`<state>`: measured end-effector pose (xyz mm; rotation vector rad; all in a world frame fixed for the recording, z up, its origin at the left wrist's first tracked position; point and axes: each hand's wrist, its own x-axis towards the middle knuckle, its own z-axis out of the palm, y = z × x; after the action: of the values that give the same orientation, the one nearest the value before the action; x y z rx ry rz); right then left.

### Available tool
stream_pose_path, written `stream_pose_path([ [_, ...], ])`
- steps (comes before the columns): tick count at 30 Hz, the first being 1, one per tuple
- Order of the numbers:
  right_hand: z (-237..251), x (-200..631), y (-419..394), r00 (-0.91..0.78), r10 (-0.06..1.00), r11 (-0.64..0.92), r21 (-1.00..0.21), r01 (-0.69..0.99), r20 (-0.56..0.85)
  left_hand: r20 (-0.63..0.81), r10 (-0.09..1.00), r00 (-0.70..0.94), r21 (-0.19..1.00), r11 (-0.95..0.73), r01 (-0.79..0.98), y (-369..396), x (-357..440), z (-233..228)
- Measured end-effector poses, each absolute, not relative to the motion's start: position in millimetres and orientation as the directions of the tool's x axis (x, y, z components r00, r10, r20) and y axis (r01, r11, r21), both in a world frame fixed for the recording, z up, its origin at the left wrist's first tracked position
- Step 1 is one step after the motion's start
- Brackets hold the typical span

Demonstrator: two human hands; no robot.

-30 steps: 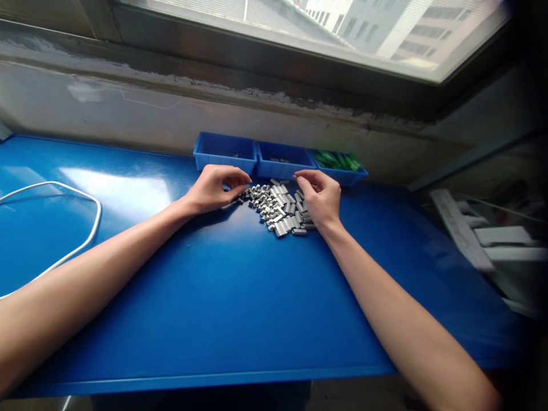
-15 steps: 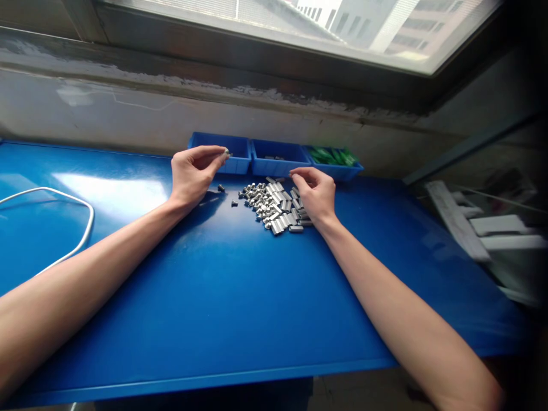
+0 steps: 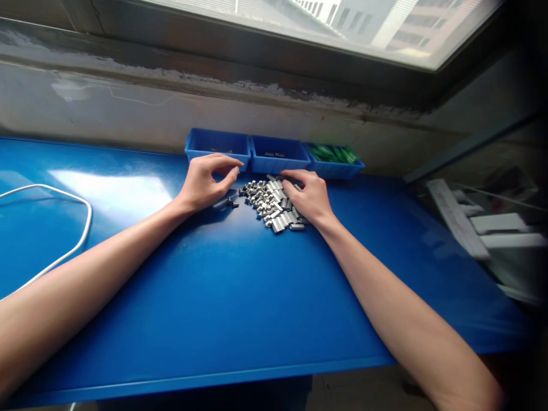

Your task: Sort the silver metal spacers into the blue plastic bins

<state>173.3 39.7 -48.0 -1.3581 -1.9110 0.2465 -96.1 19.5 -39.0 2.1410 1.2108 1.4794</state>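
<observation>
My left hand (image 3: 209, 181) hovers in front of the left blue bin, thumb and index finger apart with nothing visible between them. Beneath it a few loose dark screws (image 3: 232, 203) lie on the blue table. My right hand (image 3: 310, 197) is over the far right side of a heap of metal parts, its thumb and forefinger spread at the hexagonal standoffs (image 3: 285, 220). Shiny screws (image 3: 256, 193) make up the left side of that heap. Part of the pile is hidden beneath the right hand.
At the back stand a left blue bin (image 3: 197, 153) with a few small parts, a middle blue bin (image 3: 280, 166) with some metal pieces, and a right bin holding green packets (image 3: 334, 153). A white cable (image 3: 88, 220) curves across the left of the table (image 3: 240, 308).
My left hand has moved right and down from the left bin, and the small piece in its pinch is gone. My right hand has shifted slightly left, its fingers parting.
</observation>
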Motion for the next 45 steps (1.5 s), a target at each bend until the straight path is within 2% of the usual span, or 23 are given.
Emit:
stream_pose_path([
  [5, -49.5, 173.0, 40.8, -0.153, 0.876, 0.392, -0.493, 0.777, 0.457, 0.631, 0.744, 0.22, 0.589, -0.643, 0.489, 22.7, -96.2, -42.0],
  [17, -49.1, 175.6, 43.8, -0.126, 0.901, 0.394, -0.661, 0.638, 0.415, 0.621, 0.737, 0.268, 0.561, -0.657, 0.504, 23.7, -95.7, -43.8],
  [28, -45.9, 172.4, 42.5, -0.092, 0.896, 0.399, -0.699, 0.593, 0.434, 0.635, 0.712, 0.301, 0.51, -0.678, 0.529, 24.2, -97.3, -46.2],
  [31, -45.3, 173.0, 42.8, -0.061, 0.866, 0.451, -0.722, 0.525, 0.497, 0.631, 0.718, 0.294, 0.507, -0.668, 0.545, 24.1, -97.3, -45.7],
  [34, -45.4, 174.9, 44.5, 0.009, 0.858, 0.478, -0.803, 0.355, 0.514, 0.615, 0.75, 0.245, 0.544, -0.628, 0.556, 24.2, -97.6, -45.3],
  [39, -43.6, 173.9, 45.8, 0.038, 0.933, 0.354, -0.933, 0.069, 0.357, 0.581, 0.784, 0.219, 0.583, -0.589, 0.56, 25.5, -98.3, -46.0],
  [42, -38.1, 170.1, 56.1, 0.063, 0.929, 0.363, -0.931, 0.035, 0.364, 0.565, 0.806, 0.178, 0.606, -0.551, 0.574, 25.1, -99.1, -44.8],
  [45, -28.1, 166.6, 77.2, 0.088, 0.875, 0.464, -0.876, 0.133, 0.477, 0.524, 0.846, 0.101, 0.689, -0.491, 0.533, 24.0, -100.8, -43.0],
])
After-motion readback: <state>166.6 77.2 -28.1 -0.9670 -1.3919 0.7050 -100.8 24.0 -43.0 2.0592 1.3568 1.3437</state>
